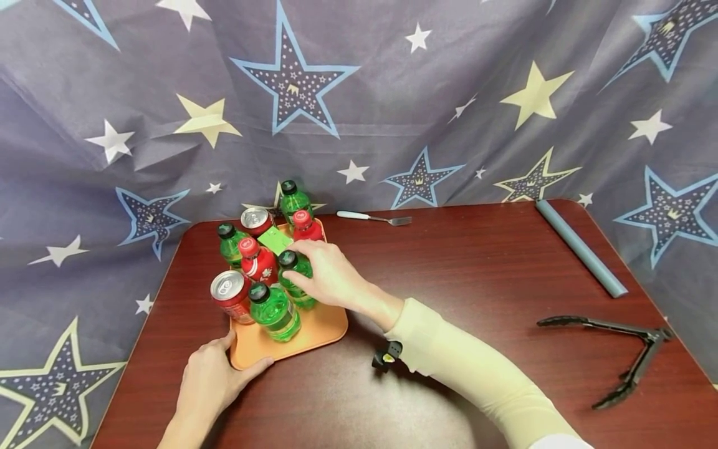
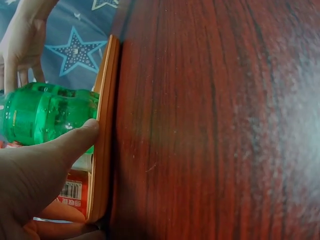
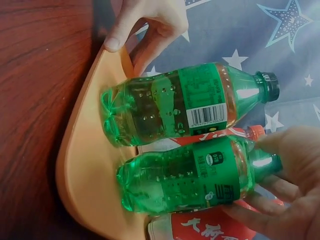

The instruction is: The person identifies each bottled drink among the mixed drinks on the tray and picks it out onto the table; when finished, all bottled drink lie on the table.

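At the near left corner of the orange tray (image 1: 325, 330), my left hand (image 1: 210, 377) grips the edge, thumb over the rim and fingers around the side. My right hand (image 1: 331, 274) holds a green soda bottle (image 3: 185, 175) around its neck, below the black cap; the bottle stands upright on the tray. Beside it, nearer the front, is another green bottle (image 1: 277, 318). Behind these stand red bottles (image 1: 259, 265), a red can (image 1: 230, 298) at the left edge, and a second can (image 1: 257, 219) farther back. Among them lies a bright green piece (image 1: 275, 240), partly behind my right fingers.
More green bottles (image 1: 294, 202) stand at the tray's back and left. A white-handled fork (image 1: 373, 217) lies by the table's back edge. Toward the right are a grey-blue tube (image 1: 580, 246) and spread black tongs (image 1: 617, 343). A star-printed cloth (image 1: 449, 112) hangs behind the table.
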Tool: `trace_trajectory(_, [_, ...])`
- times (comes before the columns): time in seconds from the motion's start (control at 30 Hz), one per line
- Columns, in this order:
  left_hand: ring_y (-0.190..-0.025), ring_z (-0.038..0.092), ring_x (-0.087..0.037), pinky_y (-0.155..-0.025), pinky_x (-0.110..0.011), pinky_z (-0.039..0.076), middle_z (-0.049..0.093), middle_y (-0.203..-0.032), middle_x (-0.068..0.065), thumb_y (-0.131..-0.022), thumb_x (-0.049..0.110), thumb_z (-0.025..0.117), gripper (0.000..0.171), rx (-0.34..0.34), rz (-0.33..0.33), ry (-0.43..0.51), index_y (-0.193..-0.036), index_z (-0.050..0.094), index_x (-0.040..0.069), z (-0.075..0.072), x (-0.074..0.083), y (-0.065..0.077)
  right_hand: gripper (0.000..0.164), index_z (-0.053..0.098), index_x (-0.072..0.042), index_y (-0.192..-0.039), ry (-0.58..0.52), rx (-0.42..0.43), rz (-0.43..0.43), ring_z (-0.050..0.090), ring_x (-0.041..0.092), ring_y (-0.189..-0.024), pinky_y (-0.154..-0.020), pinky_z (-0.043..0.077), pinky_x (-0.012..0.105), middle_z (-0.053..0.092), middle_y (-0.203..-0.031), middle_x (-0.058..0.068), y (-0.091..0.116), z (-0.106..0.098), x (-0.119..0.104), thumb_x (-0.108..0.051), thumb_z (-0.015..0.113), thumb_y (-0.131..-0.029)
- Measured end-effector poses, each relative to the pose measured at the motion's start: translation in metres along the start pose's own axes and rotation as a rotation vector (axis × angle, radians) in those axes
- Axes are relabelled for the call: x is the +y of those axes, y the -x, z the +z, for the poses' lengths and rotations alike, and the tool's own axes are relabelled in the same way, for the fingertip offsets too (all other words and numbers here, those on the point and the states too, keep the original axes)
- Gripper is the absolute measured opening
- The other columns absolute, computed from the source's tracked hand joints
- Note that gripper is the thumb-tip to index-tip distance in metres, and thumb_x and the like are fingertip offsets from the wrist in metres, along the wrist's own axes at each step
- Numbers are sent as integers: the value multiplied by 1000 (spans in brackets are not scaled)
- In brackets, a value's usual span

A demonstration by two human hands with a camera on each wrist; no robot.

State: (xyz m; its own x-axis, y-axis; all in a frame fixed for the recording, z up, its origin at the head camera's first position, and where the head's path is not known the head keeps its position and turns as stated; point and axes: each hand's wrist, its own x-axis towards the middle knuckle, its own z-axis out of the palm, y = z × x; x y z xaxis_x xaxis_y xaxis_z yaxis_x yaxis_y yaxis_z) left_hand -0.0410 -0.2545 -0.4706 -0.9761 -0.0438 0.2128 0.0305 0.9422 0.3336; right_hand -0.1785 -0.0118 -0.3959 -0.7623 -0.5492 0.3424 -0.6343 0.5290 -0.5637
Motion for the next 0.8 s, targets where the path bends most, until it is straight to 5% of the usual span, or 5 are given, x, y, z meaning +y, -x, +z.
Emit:
trace_trajectory(0.3, [-78, 69, -51, -71, -63, 55, 71, -81, -27, -66, 68, 93, 94, -137, -74, -23, -120, 71, -6, -7, 0, -7, 38, 72, -8, -128, -26, 35, -6, 73, 19, -120, -108, 54, 32, 77, -128, 5, 1, 3, 4, -29, 79, -97])
trace_trajectory(0.53, [-76, 71, -46, -69, -61, 56, 73, -81, -24, -65, 70, 92, 93, -202, -117, -19, -117, 72, -5, -10, 1, -10, 37, 75, -10, -125, -47, 56, 8, 76, 17, -110, -99, 58, 32, 79, -120, 3, 0, 0, 12, -29, 84, -94])
trace_trajectory(0.8, [-78, 71, -45, -71, -61, 56, 74, -84, -23, -65, 70, 93, 92, -190, -130, -11, -118, 72, -3, -11, 2, -9, 37, 77, -13, -124, -19, 112, 24, 76, 17, -106, -95, 58, 32, 80, -117, 1, -1, -14, 8, -32, 84, -94])
